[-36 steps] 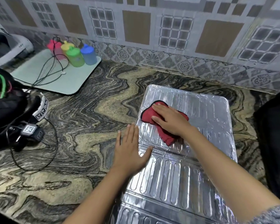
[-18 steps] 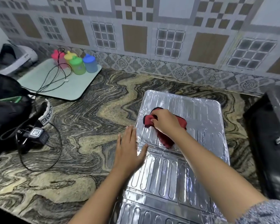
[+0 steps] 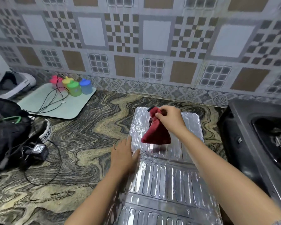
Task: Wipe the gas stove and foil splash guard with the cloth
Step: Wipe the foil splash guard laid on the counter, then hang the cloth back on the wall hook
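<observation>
The silver foil splash guard [image 3: 165, 181] lies flat and unfolded on the marbled counter. My right hand [image 3: 168, 118] pinches the red cloth [image 3: 156, 135] by one end and holds it in the air above the guard's far panel, the cloth hanging down clear of the foil. My left hand [image 3: 124, 155] rests flat, fingers together, on the guard's left edge. The black gas stove [image 3: 256, 137] stands at the right, partly cut off by the frame.
A pale green mat [image 3: 55, 104] at the back left carries several coloured lidded cups [image 3: 74, 88] and a cable. A black bag [image 3: 5, 127], a strap and a charger [image 3: 37, 151] with cables lie at the left. The tiled wall runs along the back.
My right hand stopped pressing the cloth on the foil, bunched it and lifted it off the guard. My left hand stayed on the guard's left edge. The view tilted upward.
</observation>
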`<state>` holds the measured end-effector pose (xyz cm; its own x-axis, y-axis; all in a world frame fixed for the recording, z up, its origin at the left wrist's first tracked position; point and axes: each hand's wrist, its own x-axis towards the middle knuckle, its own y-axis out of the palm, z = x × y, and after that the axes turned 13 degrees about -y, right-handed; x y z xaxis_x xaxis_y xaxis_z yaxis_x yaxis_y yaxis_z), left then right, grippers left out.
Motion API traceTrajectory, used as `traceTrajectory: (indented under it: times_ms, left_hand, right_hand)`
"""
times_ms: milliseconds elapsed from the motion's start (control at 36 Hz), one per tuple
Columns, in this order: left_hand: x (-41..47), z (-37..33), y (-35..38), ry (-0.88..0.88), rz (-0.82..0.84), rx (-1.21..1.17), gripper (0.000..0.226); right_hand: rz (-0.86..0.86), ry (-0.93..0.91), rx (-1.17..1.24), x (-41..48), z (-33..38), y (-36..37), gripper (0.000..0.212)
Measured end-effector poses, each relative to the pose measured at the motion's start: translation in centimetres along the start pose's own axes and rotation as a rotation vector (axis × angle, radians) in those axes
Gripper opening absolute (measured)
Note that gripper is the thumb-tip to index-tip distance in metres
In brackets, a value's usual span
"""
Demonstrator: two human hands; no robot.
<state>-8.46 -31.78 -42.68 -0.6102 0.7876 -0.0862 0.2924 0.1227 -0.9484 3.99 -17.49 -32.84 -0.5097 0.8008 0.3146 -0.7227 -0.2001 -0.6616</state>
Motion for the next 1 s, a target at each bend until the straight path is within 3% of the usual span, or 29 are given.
traceTrajectory:
  times_ms: [111,222,278,444,528,639,778,1000]
  left_hand:
    - [-1.2,-1.9,-2.6,0.149,-0.039,-0.350,0.070]
    - [-3.9,-4.6,-5.5,0.215,-0.062,-0.819,0.020]
    - [-5.0,-5.5,-6.8,0.214,-0.070,-0.999,0.008]
    - [-6.8,-5.9,-12.0,0.264,-0.198,-1.252,0.035]
    - [-7.8,-5.6,-14.7,0.326,-0.278,-1.268,0.032]
    - [-8.9,-4.7,-16.8,0.396,-0.313,-1.181,0.024]
    - [-10.9,-3.6,-18.3,0.533,-0.282,-0.984,0.015]
    - [-14.0,-1.8,-19.4,0.613,-0.377,-0.809,0.023]
  right_hand:
    - [-0.116,0.000,0.122,-0.4,2.6,-2.4,0.012]
    - [-0.181,0.021,0.291,-1.3,5.3,-4.7,0.005]
    - [-0.220,0.024,0.372,-1.8,6.7,-5.8,0.019]
    - [-0.323,-0.055,0.386,-5.3,10.1,-8.7,0.008]
    - [-0.283,-0.030,0.263,-7.3,10.2,-9.2,0.025]
    - [-0.059,-0.043,0.037,-10.5,10.6,-9.1,0.046]
    - [0.029,-0.243,-0.104,-14.1,12.1,-8.3,0.047]
    - [-0.004,-0.351,0.080,-17.6,14.4,-7.1,0.020]
